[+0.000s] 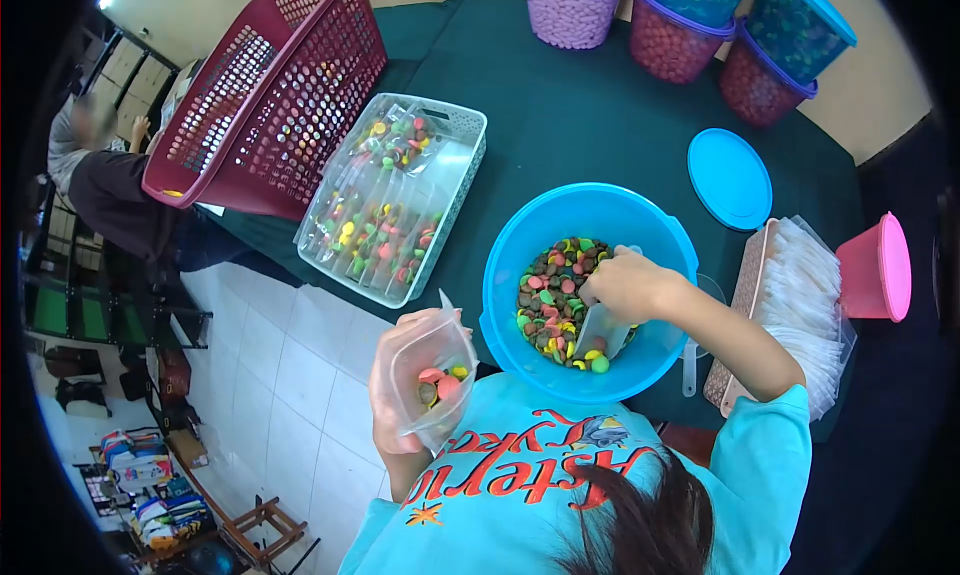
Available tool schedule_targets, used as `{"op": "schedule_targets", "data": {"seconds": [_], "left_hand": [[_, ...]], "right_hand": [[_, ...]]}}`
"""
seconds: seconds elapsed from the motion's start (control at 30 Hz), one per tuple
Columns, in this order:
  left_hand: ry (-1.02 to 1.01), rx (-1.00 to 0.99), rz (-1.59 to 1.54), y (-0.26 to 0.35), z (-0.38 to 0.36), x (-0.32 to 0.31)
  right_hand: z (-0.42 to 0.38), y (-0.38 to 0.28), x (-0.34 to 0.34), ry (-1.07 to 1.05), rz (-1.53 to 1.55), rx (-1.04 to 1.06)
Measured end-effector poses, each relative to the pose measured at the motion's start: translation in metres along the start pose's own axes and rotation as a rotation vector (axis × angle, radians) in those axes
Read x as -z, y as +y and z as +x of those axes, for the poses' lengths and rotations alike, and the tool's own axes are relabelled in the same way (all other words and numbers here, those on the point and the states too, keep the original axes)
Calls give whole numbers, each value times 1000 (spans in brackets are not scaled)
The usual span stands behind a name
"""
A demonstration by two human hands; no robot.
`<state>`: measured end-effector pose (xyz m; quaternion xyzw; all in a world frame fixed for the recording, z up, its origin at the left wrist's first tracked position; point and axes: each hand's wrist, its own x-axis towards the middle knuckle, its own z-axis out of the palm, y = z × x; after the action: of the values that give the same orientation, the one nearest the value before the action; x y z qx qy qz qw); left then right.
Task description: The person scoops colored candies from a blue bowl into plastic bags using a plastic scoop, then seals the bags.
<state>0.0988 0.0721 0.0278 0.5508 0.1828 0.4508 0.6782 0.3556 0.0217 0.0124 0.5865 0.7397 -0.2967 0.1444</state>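
My left hand (393, 375) is closed around a clear plastic pouch (448, 350), with its mouth open. A few colourful candy pieces (440, 387) lie inside it. My right hand (628, 287) reaches into a large blue tub (520, 360) and grips a translucent scoop (598, 325). The scoop's lower end is sunk among brown, pink, green and yellow candies (550, 295) in the tub. The fingers of my right hand partly hide the scoop's handle.
A pale basket (462, 125) of filled pouches stands beside a maroon basket (300, 105). To the right are a blue lid (730, 180), a box of empty pouches (790, 305) and a pink container (875, 270). Stacked tubs (680, 50) line the back. Another person (120, 195) is at far left.
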Motion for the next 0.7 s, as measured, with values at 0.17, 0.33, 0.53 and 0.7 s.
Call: {"op": "schedule_targets", "data": {"seconds": [0.17, 0.33, 0.53, 0.7], "left_hand": [[-73, 140, 73, 3, 0, 4], [-74, 125, 242, 5, 10, -3], [-275, -114, 590, 2, 34, 1], [-341, -17, 655, -3, 44, -7]], "right_hand": [[0, 10, 1, -5, 227, 69], [-9, 18, 6, 33, 502, 161], [-46, 7, 33, 199, 592, 90], [-100, -14, 78, 597, 265, -75]]}}
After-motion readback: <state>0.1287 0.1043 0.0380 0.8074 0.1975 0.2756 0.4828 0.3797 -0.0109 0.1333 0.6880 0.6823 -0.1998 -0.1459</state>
